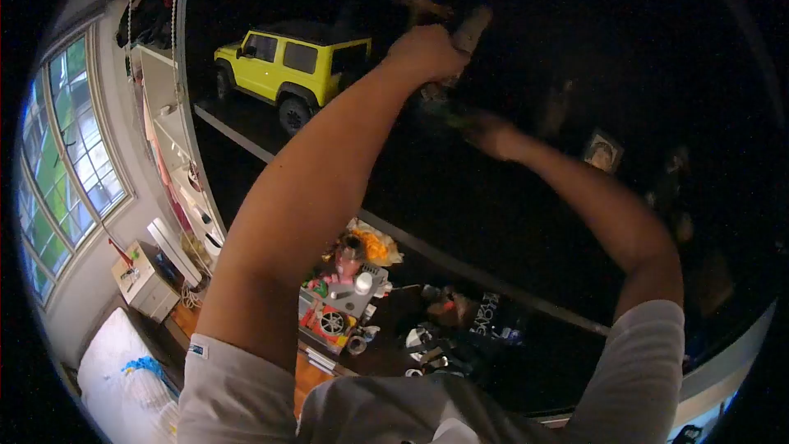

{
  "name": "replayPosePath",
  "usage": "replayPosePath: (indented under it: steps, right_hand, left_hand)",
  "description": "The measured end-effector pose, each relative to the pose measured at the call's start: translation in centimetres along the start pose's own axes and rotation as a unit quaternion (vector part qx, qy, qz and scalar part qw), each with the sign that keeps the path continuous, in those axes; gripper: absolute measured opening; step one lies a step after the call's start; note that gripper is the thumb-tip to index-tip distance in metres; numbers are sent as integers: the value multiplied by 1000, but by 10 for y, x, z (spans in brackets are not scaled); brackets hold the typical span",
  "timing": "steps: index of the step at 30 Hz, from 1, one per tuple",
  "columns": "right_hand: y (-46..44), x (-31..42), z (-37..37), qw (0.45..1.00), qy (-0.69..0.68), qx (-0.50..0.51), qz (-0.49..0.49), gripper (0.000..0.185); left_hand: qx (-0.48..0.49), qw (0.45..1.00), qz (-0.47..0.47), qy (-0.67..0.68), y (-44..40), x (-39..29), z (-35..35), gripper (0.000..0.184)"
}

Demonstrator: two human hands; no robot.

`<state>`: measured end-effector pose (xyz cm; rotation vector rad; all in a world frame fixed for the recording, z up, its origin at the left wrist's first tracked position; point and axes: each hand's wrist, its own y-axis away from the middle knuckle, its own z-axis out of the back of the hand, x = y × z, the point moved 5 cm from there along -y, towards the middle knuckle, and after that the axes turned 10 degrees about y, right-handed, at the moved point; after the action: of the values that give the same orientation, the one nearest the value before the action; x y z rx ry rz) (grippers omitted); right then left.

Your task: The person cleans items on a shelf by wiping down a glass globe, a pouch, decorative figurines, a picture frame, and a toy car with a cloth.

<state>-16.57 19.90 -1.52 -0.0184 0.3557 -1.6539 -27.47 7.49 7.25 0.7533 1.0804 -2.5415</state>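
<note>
My left hand (429, 53) is raised over the dark shelf, its fingers closed around a pale elongated object (473, 29) whose kind I cannot make out. Below and to the right, my right hand (496, 138) reaches in from the side. Its fingers are dark and blurred, close to a dim greenish patch that I cannot identify. Just behind my left hand stands a small brownish figure with arms spread (422, 3). A yellow model off-road car (261, 70) sits on the shelf, left of my left forearm.
A small framed picture (604, 152) and dim figures stand at the right. On the lower level lie a grey tray of small items (349, 300), an orange cloth-like thing (376, 245) and black-and-white gear (421, 344). A window (78, 144), white drawers (148, 284) and a bed (119, 370) are at left.
</note>
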Motion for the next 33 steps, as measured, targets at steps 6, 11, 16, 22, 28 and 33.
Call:
replayPosePath:
  steps: [6, 11, 16, 22, 28, 33]
  right_hand:
    - [17, 40, 29, 999, -22, -19, -23, 32]
    - [19, 35, 22, 993, -63, 35, -97, 36]
    - [19, 42, 27, 994, -36, 51, -95, 36]
    - [22, 59, 29, 997, -53, -54, 24, 34]
    - [28, 50, 53, 985, -163, -32, -50, 33]
    - [49, 8, 86, 867, -448, -119, -184, 33]
  left_hand:
    - [63, 997, 9, 46, -11, 8, -18, 46]
    - [79, 995, -19, 50, -17, 16, -29, 47]
    - [102, 984, 42, 138, -11, 19, -27, 46]
    - [63, 995, 26, 75, -8, 11, -19, 44]
    - [98, 976, 34, 192, -8, 11, -15, 41]
    - [128, 911, 65, 387, -2, 5, -21, 35]
